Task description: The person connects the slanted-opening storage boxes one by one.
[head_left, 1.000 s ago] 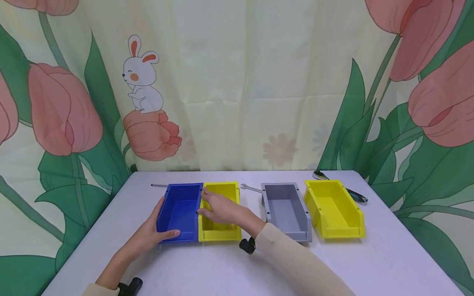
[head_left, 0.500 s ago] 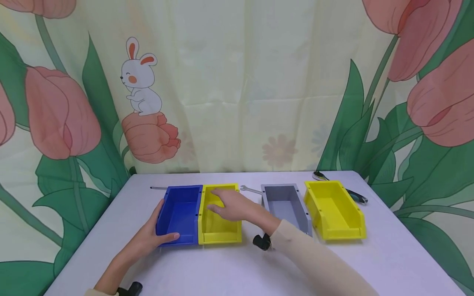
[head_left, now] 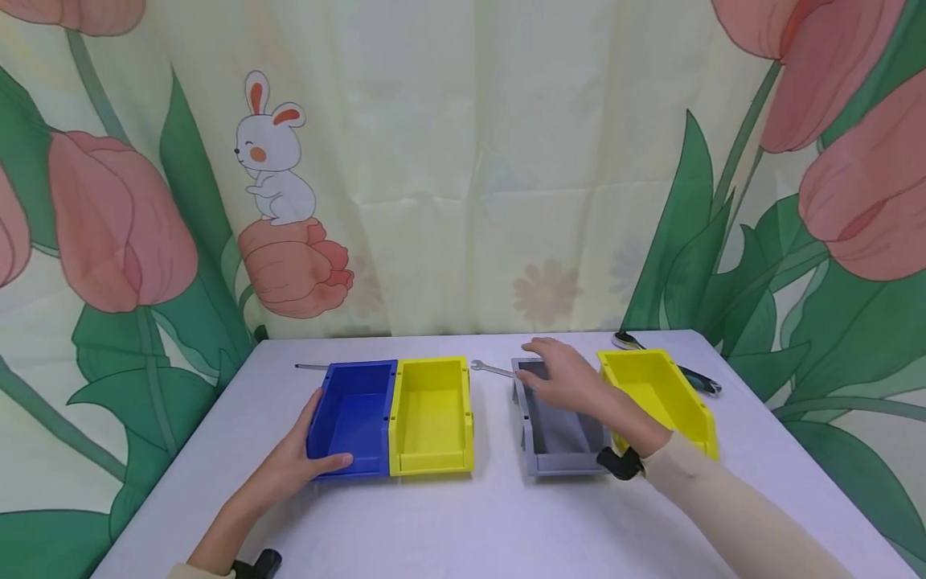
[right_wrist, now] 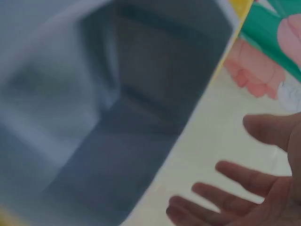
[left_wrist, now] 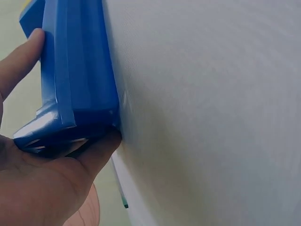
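My left hand (head_left: 292, 454) holds the near left corner of a blue storage bin (head_left: 354, 422), thumb at the front and fingers along its left side. The left wrist view has this hand (left_wrist: 47, 188) spread around the end of the blue bin (left_wrist: 82, 61). Against the blue bin's right side stands a yellow bin (head_left: 432, 410). Over the back part of a grey bin (head_left: 567, 464) is my right hand (head_left: 567, 378), fingers spread. In the right wrist view its fingers (right_wrist: 235, 176) are apart from the blurred grey bin (right_wrist: 146, 136), with nothing held.
A second yellow bin (head_left: 654, 386) stands right of the grey one, partly behind my right arm. Behind it lies a tool with a dark handle (head_left: 700, 381). A wrench (head_left: 492, 368) and a thin dark rod (head_left: 311, 367) lie toward the back of the white table (head_left: 434, 531).
My right hand has left the rim between the blue and yellow bins and moved right, over the grey bin. The left hand has stayed on the blue bin.
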Demonstrator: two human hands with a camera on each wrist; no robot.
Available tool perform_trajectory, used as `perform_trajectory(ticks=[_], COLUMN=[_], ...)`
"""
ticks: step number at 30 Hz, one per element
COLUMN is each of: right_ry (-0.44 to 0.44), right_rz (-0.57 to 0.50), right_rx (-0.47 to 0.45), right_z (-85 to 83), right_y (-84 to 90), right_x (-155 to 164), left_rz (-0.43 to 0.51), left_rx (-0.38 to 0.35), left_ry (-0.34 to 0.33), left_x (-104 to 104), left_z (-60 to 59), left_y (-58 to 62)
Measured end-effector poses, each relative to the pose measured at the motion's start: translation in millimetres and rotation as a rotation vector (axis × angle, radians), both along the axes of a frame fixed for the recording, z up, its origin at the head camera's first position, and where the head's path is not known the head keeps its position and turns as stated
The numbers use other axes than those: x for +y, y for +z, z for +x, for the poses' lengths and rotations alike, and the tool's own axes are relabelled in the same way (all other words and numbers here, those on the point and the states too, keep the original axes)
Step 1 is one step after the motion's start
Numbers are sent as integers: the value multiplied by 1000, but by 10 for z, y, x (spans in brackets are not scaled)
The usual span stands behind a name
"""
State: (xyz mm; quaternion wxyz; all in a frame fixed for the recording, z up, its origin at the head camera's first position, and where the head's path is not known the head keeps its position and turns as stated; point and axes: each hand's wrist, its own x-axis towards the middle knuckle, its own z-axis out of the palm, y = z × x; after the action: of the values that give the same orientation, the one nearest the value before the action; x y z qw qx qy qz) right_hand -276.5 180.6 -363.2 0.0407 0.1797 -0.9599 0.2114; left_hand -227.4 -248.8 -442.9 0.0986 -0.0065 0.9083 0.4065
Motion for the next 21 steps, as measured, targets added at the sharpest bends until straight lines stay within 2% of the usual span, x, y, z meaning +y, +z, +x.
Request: perform_trajectory(ticks=[4,7,10,14,16,19,21], right_ry=[-55,-74,-102,-123,-136,-169,-194], right_rz=[-4,-24,-52,-50,-46,-46,-51], right_rx=[26,20,-4,-39,-57,-94,-126], right_z=[73,138,192,234,246,271,285], right_y=[-78,-109,-129,-157,-181,-212,-231], right_x=[281,421,507,549,558,567,568], left_rz=[-4,-39,-114,-219,-244,-236,-205], left_rx=[3,37,166,435,541,591,550], left_ry=[-16,-24,-25,5,13,-10,-43], left_x=[6,17,54,205,321,508,620], left_z=[1,7,34,78,89,102,106], left_y=[22,60,108,176,203,237,249])
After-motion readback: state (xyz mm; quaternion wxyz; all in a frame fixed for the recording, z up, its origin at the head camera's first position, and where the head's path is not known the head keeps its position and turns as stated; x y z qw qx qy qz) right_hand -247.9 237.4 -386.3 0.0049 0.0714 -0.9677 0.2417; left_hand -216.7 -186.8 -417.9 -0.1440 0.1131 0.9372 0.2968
